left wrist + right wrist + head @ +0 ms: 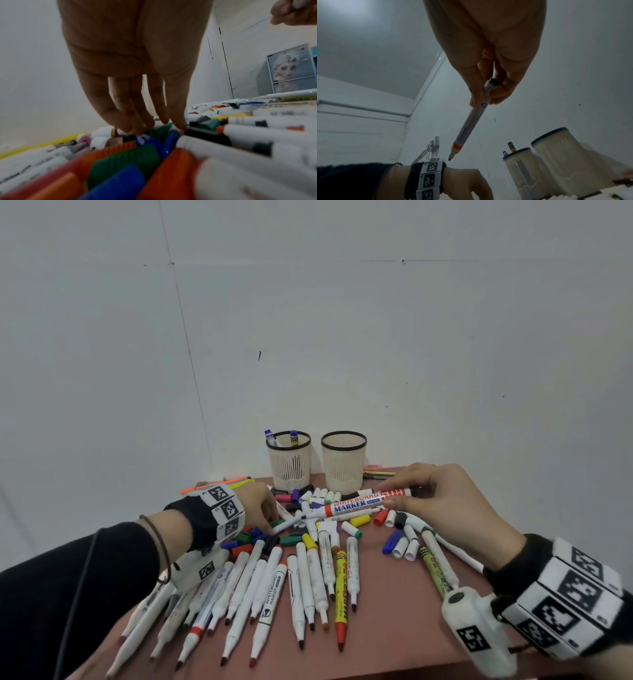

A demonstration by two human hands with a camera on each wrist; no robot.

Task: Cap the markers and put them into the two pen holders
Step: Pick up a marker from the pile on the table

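My right hand (390, 496) pinches an uncapped whiteboard marker (356, 503) by its rear end and holds it level above the pile, tip pointing left. The right wrist view shows the same marker (471, 121) between thumb and fingers (476, 100). My left hand (270, 523) reaches down into the loose caps (291, 539). Its straight fingers (178, 121) touch green and blue caps (169, 135), with nothing visibly gripped. Two cream mesh pen holders stand at the back: the left holder (289, 465) contains two blue-capped markers, the right holder (343, 465) shows nothing inside.
Several uncapped markers (274, 587) fan out across the front of the brown table (394, 594), with more caps and markers (400, 542) on the right. Highlighters (219, 482) lie at the back left and pencils (378, 474) behind the right holder. A white wall rises directly behind the holders.
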